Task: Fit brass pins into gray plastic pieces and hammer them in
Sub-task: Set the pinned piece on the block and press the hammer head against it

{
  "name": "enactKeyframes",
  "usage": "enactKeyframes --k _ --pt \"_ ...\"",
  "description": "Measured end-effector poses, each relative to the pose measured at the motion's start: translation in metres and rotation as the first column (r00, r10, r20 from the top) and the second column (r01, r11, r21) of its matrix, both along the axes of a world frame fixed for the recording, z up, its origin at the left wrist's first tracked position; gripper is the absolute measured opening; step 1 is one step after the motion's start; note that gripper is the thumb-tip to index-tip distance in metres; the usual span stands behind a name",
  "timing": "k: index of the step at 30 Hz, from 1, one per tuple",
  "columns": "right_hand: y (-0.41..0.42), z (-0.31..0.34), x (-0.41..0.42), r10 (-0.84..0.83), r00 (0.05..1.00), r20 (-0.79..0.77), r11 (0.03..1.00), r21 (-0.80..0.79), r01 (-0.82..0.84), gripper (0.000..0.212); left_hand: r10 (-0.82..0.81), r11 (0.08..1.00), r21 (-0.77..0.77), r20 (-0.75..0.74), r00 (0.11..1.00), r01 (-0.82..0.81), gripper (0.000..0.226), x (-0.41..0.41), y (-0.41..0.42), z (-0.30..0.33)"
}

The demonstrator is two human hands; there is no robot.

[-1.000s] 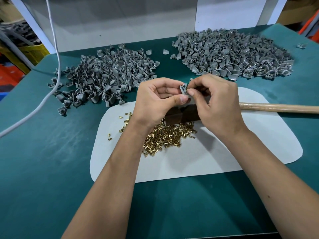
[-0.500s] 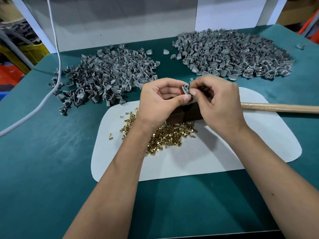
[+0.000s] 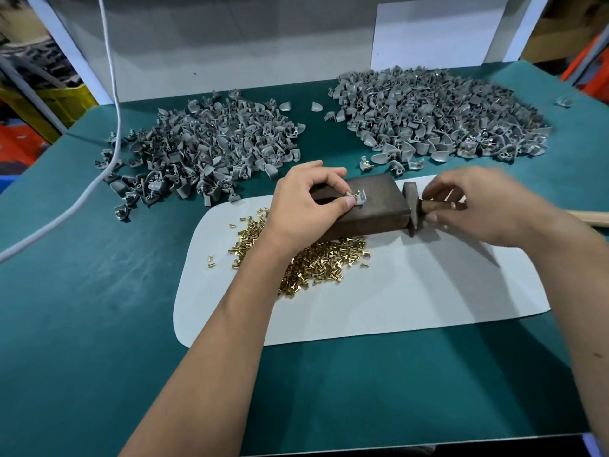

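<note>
Fingers of the left hand [image 3: 306, 206] pinched a gray plastic piece [image 3: 358, 198] against the top of the dark block [image 3: 372, 206] — the right hand [image 3: 474, 206], blurred, curled round the hammer [image 3: 416, 206] handle just behind the head, beside the block.

Teal table [image 3: 82, 324] fills near view. White mat [image 3: 412, 291] on it, centre. White board [image 3: 230, 44] stands upright along far edge. White cable [image 3: 113, 94] hangs far left, trails over table. Yellow crate [image 3: 66, 100] far left; orange shapes [image 3: 590, 61] far right.
</note>
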State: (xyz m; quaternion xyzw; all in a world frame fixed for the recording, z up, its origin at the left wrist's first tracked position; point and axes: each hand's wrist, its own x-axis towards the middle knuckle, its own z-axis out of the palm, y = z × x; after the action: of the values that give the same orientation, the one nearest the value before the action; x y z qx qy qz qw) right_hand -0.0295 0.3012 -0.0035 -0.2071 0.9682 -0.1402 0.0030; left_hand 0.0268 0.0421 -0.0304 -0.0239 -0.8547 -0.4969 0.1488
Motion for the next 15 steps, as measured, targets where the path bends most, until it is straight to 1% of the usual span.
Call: enactKeyframes --k 3,5,7,10,13,15 --pt "0.0 -0.007 -0.003 0.014 1.0 -0.008 1.0 -0.025 -0.014 0.017 -0.006 1.0 0.012 0.01 1.0 0.006 0.012 0.001 0.001 0.001" --pt "0.001 -0.011 -0.006 0.021 1.0 -0.022 1.0 0.001 -0.021 0.018 -0.018 0.999 0.038 0.022 1.0 0.017 0.012 0.001 0.001 0.001" --pt "0.001 -0.012 -0.008 -0.018 0.999 -0.035 1.0 0.0 0.018 0.016 -0.024 0.998 0.053 0.035 0.999 0.022 0.011 0.002 0.001 0.002" --pt "-0.003 -0.003 -0.004 -0.108 0.991 -0.076 0.982 -0.162 0.094 0.005 -0.027 0.997 0.07 0.054 0.998 0.023 0.009 0.001 0.001 0.001" --pt "-0.015 0.013 0.01 -0.12 0.971 -0.208 0.962 -0.266 0.062 0.018 -0.024 0.997 0.076 0.063 0.998 0.019 0.01 0.002 0.0 0.002" --pt "-0.029 0.023 0.023 -0.055 0.975 -0.218 0.956 -0.295 -0.012 0.026 -0.021 0.997 0.078 0.072 0.997 0.015 0.01 0.001 0.0 0.003"
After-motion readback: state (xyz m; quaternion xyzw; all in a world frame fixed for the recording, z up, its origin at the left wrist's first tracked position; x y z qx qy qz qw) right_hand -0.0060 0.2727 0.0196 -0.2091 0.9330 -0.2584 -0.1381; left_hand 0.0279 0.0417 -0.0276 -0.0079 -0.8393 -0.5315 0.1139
